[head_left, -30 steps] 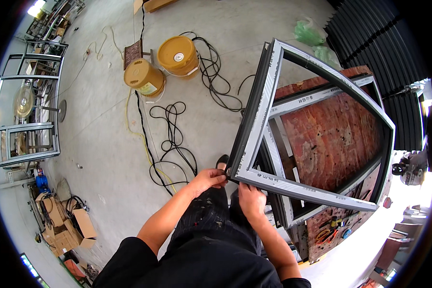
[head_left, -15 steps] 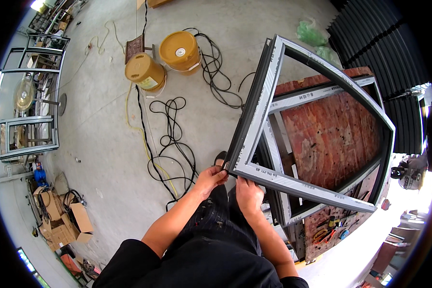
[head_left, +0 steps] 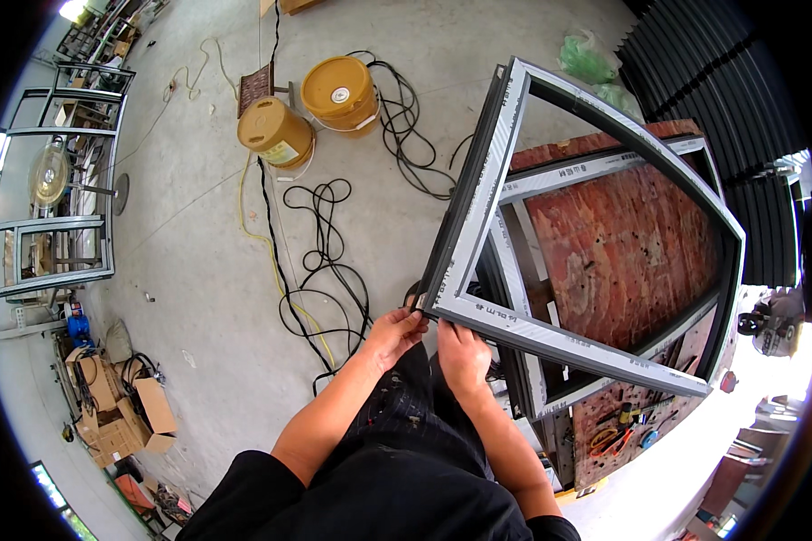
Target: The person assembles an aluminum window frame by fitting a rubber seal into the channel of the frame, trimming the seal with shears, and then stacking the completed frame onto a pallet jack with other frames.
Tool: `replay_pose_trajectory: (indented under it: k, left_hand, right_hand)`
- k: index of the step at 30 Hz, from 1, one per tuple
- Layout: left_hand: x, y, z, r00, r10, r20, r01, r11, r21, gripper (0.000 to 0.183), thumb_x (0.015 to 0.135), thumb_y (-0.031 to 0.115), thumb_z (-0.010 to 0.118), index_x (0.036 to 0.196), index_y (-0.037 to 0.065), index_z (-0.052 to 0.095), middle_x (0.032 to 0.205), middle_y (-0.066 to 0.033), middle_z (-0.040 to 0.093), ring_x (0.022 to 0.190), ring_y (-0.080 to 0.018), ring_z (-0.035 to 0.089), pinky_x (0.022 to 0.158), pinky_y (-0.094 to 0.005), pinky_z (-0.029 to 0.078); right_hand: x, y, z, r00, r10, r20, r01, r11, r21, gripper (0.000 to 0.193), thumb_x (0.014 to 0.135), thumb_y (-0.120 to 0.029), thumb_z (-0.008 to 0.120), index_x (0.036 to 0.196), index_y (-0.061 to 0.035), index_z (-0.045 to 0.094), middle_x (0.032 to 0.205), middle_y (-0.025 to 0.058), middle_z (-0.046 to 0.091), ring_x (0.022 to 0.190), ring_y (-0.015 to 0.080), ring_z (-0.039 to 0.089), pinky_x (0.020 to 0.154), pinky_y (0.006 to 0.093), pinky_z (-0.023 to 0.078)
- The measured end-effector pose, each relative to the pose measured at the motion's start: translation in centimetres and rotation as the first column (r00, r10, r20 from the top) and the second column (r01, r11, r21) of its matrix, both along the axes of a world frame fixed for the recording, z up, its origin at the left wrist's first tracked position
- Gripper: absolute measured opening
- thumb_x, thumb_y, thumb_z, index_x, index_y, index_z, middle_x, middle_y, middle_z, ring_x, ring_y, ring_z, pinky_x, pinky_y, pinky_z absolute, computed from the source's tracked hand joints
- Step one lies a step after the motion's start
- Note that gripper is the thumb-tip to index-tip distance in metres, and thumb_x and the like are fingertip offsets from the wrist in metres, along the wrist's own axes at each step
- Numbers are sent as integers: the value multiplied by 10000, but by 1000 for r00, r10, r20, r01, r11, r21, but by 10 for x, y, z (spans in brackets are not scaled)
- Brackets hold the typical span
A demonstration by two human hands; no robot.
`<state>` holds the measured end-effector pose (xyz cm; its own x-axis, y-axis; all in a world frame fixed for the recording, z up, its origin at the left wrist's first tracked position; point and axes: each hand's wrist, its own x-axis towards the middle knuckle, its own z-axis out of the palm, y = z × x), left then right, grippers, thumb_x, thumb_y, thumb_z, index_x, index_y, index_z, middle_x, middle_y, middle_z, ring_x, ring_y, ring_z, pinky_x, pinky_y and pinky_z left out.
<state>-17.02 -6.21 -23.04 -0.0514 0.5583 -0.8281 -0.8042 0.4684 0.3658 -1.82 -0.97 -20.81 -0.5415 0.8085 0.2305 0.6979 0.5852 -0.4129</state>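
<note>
A grey-and-black metal window frame (head_left: pixel 586 345), with printed white protective film on its face, lies tilted over a second similar frame (head_left: pixel 568 177) on a worn reddish board. At its near left corner, my left hand (head_left: pixel 395 337) is closed, thumb and fingers pinching the outer edge. Just right of it, my right hand (head_left: pixel 465 359) has its fingers curled against the underside of the near rail. Its fingertips are partly hidden by the rail. Whether either hand also holds a thin strip there, I cannot make out.
The reddish board (head_left: pixel 618 252) carries pliers (head_left: pixel 604 440) and other hand tools near its front. Two lidded yellow buckets (head_left: pixel 338 90) stand ahead on the concrete floor. Black cable (head_left: pixel 325 261) lies looped left of my legs. Dark profiles (head_left: pixel 695 72) are stacked at far right.
The upper window frame's near left corner has shifted slightly left and up. Both hands have moved with it and keep their places at that corner.
</note>
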Motion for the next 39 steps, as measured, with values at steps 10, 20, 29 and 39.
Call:
replay_pose_trajectory:
  k: [10, 20, 29, 39]
  left_hand:
    - [0, 1, -1, 920, -242, -309, 230, 970, -75, 209, 918, 248, 593, 977, 52, 636, 856, -19, 674, 762, -101, 612, 661, -234, 437]
    - [8, 6, 7, 921, -188, -341, 156, 981, -117, 177, 920, 231, 586, 917, 58, 624, 827, -30, 651, 716, -96, 582, 649, -230, 429]
    - [22, 8, 17, 965, -18, -263, -8, 995, -98, 200, 898, 264, 633, 906, 71, 581, 835, -9, 611, 794, -132, 586, 704, -278, 482]
    - [47, 10, -3, 939, 263, -221, -258, 965, 54, 143, 923, 185, 605, 924, 44, 583, 890, -91, 653, 844, -209, 645, 793, -338, 541]
  right_hand:
    - [7, 1, 1, 998, 42, 45, -37, 992, -121, 198, 816, -168, 619, 1003, -115, 657, 958, 70, 632, 734, 265, 641, 625, 362, 538]
    - [161, -18, 62, 966, -36, 256, 199, 737, -646, 336, 753, -190, 685, 1062, -74, 622, 876, 171, 654, 795, 371, 629, 699, 432, 508]
    - [316, 39, 147, 601, -697, 391, 758, 652, -4, 326, 759, -17, 625, 1083, -42, 605, 943, 166, 630, 816, 371, 615, 734, 448, 484]
    - [328, 120, 43, 844, -424, 329, 444, 896, 16, 321, 917, -276, 549, 773, 8, 592, 782, 211, 600, 770, 422, 548, 719, 490, 418]
